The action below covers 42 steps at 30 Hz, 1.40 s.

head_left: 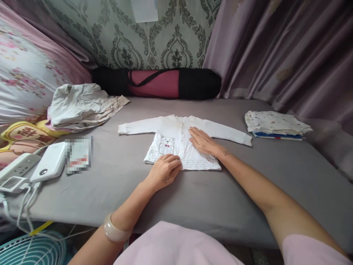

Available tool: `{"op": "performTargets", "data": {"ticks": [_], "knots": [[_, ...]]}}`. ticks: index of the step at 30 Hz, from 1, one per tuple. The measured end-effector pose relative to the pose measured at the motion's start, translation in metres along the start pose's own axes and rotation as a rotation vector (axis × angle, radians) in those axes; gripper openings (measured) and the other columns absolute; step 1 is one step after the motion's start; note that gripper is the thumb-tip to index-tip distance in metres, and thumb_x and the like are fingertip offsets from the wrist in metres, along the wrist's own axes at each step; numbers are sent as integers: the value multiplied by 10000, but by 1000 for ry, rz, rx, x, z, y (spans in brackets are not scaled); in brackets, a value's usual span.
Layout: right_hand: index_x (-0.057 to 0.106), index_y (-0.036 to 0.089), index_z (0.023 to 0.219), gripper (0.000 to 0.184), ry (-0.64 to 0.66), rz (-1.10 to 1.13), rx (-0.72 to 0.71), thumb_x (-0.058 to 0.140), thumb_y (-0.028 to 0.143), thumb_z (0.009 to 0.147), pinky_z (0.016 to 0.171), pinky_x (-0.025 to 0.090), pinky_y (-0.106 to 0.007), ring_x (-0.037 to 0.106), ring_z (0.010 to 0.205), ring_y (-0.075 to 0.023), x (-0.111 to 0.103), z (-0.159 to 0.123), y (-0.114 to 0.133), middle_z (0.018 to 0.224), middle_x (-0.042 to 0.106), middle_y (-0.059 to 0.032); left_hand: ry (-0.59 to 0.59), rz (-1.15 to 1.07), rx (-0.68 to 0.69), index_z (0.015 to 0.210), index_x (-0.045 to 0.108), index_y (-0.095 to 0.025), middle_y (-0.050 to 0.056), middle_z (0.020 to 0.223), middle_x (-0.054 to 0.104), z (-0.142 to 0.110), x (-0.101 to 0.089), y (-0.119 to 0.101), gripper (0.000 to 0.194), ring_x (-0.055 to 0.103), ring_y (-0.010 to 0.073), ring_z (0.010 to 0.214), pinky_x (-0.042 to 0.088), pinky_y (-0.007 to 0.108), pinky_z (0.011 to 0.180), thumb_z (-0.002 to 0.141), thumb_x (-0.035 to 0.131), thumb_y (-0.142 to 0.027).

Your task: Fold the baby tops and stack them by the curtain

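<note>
A small white button-front baby shirt [176, 129] lies spread on the grey-covered surface, its sleeves stretched out to both sides. A bear is printed on its left half, with faint lettering along the hem. My left hand [166, 170] is at the bottom hem near the button strip, fingers curled together on the cloth; the thumb side is partly hidden. Flat on the shirt's right half rests my right hand [203, 142], its fingers stretched toward the buttons.
Folded clothes [277, 125] lie at right, a looser pile of clothes [79, 106] at left. Behind sits a long black-and-red bag [154, 84]. Near left are a power strip [20, 165], white power bank [49, 162], cables and a pixelated item [79, 154]. A blue fan [33, 250] stands below the edge.
</note>
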State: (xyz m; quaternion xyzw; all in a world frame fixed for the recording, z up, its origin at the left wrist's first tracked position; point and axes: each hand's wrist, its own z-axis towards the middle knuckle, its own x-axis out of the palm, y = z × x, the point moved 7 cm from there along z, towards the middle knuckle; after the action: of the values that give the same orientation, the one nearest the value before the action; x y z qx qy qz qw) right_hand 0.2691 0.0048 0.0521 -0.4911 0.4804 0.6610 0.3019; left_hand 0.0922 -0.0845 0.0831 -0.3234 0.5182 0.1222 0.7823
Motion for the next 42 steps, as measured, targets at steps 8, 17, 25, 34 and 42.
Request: {"op": "performTargets", "data": {"ticks": [8,17,25,34,42], "knots": [[252,148,1513,602,98,-133,-113,257,451,994,1192,79,-492,126,1466,-246,9,-13,13,1588,186,-124,-29,-12,5,1040,658,-225,80,1121,674,-3,1,3,239,606,226,1036,486,390,881,963,434,-252],[170,174,1538,623,204,-77,-240,279,462,996,1191,68,-496,85,1471,-233,16,-60,53,1599,140,-104,-42,-32,-3,1029,669,-218,74,1119,685,-7,-1,4,235,619,222,1048,478,379,904,964,448,-267],[141,159,1544,644,292,2,-245,318,441,992,1202,38,-476,63,1473,-217,17,-106,89,1601,123,-103,-54,-50,-6,991,680,-212,77,1059,699,-7,-1,5,256,633,213,1005,486,369,891,975,431,-268],[327,215,1499,547,352,241,-241,244,451,1012,1206,147,-387,230,1441,-176,-6,-118,100,1558,301,-45,-63,-23,38,1202,610,-238,83,1283,612,-8,3,3,287,564,242,1164,471,418,962,976,439,-285],[365,102,1471,585,1,59,100,273,427,994,1195,128,-472,192,1453,-247,-3,-70,2,1556,277,-137,-14,-16,35,1147,642,-254,59,1232,647,-6,4,1,265,575,237,1152,465,424,956,975,445,-297]]}}
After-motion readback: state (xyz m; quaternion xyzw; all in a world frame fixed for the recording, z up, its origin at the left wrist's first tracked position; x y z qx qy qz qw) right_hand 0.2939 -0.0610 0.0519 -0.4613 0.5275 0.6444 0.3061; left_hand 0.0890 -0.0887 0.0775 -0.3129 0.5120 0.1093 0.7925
